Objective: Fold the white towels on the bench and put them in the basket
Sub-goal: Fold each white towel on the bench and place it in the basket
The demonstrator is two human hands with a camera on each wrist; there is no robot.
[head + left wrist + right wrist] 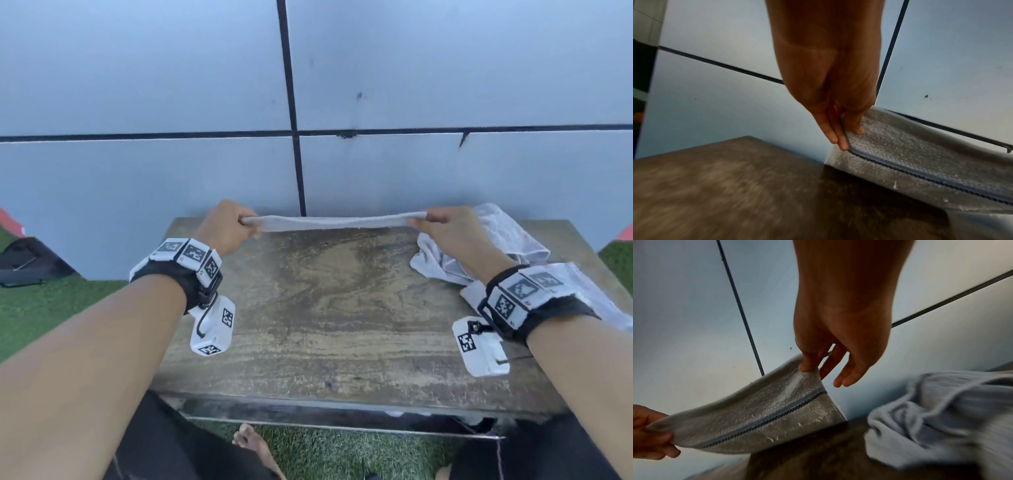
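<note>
The towel [337, 221] is held stretched above the far edge of the counter [342, 308], close to the tiled wall [137, 85]. Its long axis runs left to right, parallel to that far edge. 1 end is pinched by each hand. The cloth appears doubled: in the wrist views a woven stripe [777, 415] is seen running along its length, with layers hanging below the held edge. The lower edge is seen touching or nearly touching the counter in the right wrist view.

The left hand [226, 228] is closed on the left end, thumb [856, 125] on the near face and fingers [835, 138] behind. The right hand [448, 226] is closed on the right end by thumb [807, 365] and 1 or 2 fingers, while the remaining fingers [846, 376] hang loose and apart from the cloth. Both grips are taken as grasping the towel, neither released.

The 2 hands are level and about equally far from the body, so neither is nearer. The next fold is judged to turn on this: 1 end brought across to the other along the long axis, or the cloth laid flat toward the body on the bare counter.

A crumpled heap of unfolded towels [496, 250] lies on the counter's right side, just beside and under the right wrist. No basket is in view. Green turf [51, 308] is seen below the counter.
</note>
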